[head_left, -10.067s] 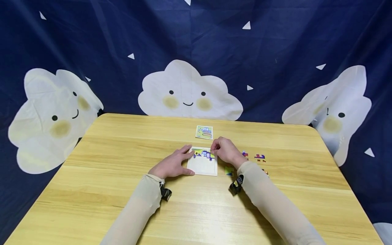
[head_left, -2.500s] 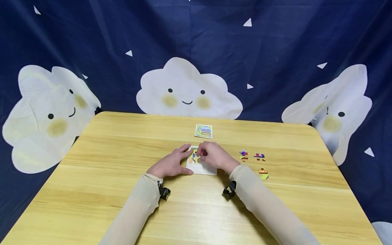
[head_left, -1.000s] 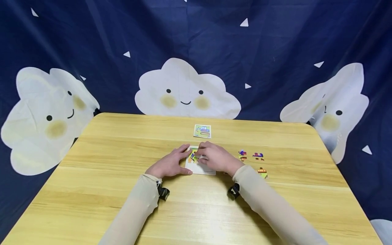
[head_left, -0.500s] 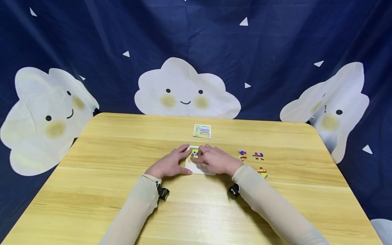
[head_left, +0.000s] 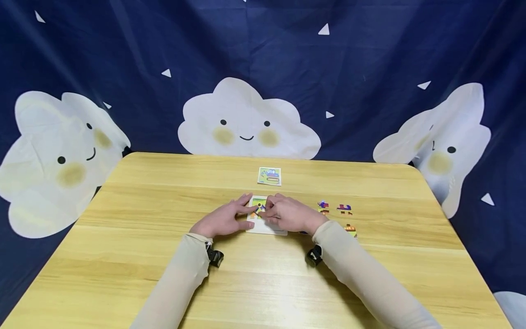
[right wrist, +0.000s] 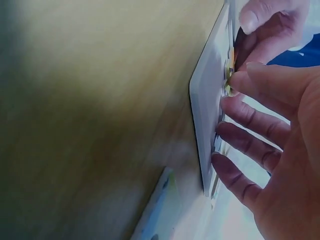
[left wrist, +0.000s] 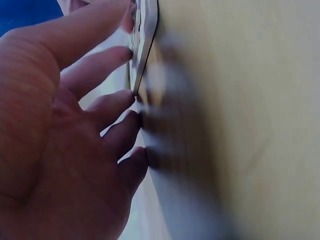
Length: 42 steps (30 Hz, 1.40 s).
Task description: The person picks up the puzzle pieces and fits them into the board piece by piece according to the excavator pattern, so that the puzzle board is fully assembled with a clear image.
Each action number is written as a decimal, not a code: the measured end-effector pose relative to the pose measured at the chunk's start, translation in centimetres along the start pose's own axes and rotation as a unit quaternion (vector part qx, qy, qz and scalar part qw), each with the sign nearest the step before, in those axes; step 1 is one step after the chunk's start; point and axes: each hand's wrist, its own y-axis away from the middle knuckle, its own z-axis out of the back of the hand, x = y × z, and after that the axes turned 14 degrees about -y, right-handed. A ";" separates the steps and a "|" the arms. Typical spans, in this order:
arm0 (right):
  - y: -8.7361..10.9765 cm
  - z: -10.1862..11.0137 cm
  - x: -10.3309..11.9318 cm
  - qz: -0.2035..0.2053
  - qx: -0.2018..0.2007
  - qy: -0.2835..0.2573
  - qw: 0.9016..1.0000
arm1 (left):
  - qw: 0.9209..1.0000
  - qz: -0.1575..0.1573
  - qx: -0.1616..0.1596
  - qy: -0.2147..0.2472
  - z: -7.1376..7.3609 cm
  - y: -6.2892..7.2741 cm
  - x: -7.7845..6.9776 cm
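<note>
A white puzzle board (head_left: 268,228) lies on the table, with colourful pieces (head_left: 259,201) fitted in its upper left part. My left hand (head_left: 223,220) spans the board's left side, its fingers mostly straight. Its index fingertip touches the fitted pieces and its thumb rests at the lower left of the board. Over the board's right half, my right hand (head_left: 293,214) pinches a small puzzle piece (right wrist: 230,84) between thumb and index finger, as the right wrist view shows. The other right fingers rest on the board. Most of the held piece is hidden.
Behind the board lies a picture card (head_left: 269,176) of a digger. Loose puzzle pieces (head_left: 344,209) lie right of the board, with an orange and green piece (head_left: 350,230) nearer. A piece beside the right wrist is mostly hidden. A blue cloud-print curtain (head_left: 250,55) hangs behind the table.
Since ten seconds ago, my right hand has moved from the board's upper right corner toward its middle left. In the last half second, my left index finger has moved onto the fitted pieces.
</note>
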 end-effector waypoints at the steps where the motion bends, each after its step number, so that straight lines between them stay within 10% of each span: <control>1: 0.0 0.0 0.0 -0.004 0.001 -0.002 1.000 | 1.000 -0.005 -0.003 0.003 0.0 0.0 0.1; 32: -0.5 -0.2 -0.4 0.028 0.013 0.028 0.999 | 0.998 0.018 0.013 -0.058 0.4 -0.4 -0.3; 42: 0.0 0.0 -0.6 0.037 0.006 0.013 0.999 | 0.992 -0.063 0.014 -0.112 1.2 -0.8 -0.2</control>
